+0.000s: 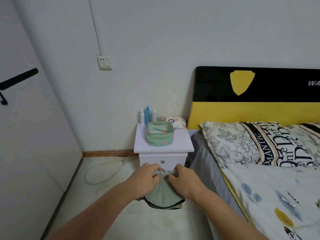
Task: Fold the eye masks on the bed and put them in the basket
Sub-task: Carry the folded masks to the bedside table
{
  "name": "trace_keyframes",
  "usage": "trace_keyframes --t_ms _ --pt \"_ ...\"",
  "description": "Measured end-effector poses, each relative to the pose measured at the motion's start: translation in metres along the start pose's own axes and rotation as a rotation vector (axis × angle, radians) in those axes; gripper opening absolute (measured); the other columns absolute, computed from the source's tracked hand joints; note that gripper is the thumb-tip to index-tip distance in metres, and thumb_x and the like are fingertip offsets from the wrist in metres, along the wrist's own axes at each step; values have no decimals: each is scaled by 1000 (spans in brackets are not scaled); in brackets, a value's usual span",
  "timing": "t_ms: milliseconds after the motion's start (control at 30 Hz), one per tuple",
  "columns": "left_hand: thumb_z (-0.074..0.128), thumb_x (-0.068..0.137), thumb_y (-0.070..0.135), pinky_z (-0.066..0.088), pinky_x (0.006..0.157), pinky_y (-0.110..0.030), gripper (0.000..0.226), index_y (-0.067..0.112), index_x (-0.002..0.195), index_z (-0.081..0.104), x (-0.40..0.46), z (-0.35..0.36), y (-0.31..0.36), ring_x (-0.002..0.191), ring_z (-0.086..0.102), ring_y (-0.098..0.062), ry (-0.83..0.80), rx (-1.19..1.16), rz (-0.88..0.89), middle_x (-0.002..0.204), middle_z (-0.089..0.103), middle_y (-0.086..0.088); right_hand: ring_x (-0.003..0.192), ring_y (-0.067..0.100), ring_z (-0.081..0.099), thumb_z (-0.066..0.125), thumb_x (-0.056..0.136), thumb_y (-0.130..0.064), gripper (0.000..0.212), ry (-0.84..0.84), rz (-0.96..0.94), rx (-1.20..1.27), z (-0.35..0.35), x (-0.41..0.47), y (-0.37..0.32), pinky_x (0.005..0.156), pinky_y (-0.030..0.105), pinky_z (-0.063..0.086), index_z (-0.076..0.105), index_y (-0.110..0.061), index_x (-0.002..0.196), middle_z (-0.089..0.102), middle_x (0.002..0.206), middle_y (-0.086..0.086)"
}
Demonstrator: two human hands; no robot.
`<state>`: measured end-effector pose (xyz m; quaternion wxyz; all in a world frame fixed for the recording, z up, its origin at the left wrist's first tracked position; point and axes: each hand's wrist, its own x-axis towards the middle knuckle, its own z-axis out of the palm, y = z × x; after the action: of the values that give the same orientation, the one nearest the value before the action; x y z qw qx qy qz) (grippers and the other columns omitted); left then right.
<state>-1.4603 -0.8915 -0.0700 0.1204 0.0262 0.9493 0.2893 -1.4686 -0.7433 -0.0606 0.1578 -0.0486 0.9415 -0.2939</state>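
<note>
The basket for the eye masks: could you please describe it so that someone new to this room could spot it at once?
Find the black and yellow headboard; left of it stands a white nightstand. The basket sits on top, in front of some bottles and a wipes pack. It is the only soft fabric thing there, mint green with a pink pattern.

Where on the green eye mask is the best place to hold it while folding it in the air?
Along its gathered top edge, from above, as both hands do now: left hand and right hand pinch the eye mask there, side by side. The soft fabric hangs free below, so gripping lower would probably let it flop.
</note>
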Motion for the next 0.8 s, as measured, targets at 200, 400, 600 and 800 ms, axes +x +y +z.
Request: trace_keyframes --t_ms 200,400,600,800 --pt "42 91 23 40 96 -29 32 20 121 52 78 -14 -6 113 52 -23 -3 -52 -38 127 53 -10 101 30 57 48 88 -32 20 -27 -23 -3 -21 84 1 72 28 36 42 -13 86 64 108 15" --pt "43 91 23 38 96 -28 32 22 121 53 165 -33 -28 115 51 -23 -14 -80 -41 124 53 -11 98 30 56 49 88 -33 21 -43 12 15 -30 172 -6 75 32 39 42 -13 87 63 106 14" --pt "44 91 24 35 88 -21 33 22 123 53 259 -61 -59 116 51 -22 -59 -85 2 124 54 -11 93 29 55 50 88 -31 22 -27 66 40 -35 263 -22 74 32 39 45 -10 89 62 105 15" --pt "44 91 25 32 83 -17 35 23 126 51 336 -76 -75 117 51 -20 -111 -58 40 126 54 -9 100 30 57 50 89 -31 19 -32 117 63 -42 335 -24 72 29 37 46 -12 90 63 109 14"
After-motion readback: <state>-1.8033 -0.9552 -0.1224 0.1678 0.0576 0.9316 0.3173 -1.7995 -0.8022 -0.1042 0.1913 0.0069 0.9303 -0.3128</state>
